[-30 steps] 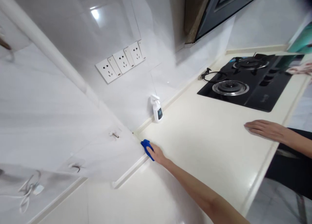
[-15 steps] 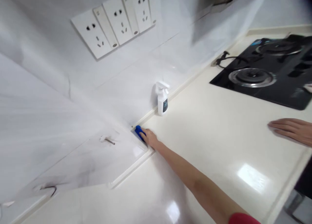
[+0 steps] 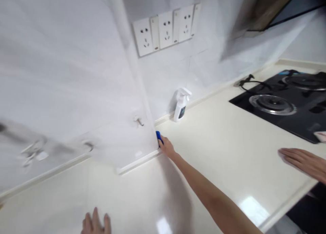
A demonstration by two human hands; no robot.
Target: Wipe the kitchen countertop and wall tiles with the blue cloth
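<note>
A cream countertop (image 3: 224, 142) carries a white spray bottle (image 3: 181, 105) at twelve o'clock and a black hob (image 3: 285, 105) at two o'clock.

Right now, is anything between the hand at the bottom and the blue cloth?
Nothing visible. Only bare counter lies between the left hand and the cloth, which the right hand holds at the wall's foot. The bottle stands beyond it.
</note>
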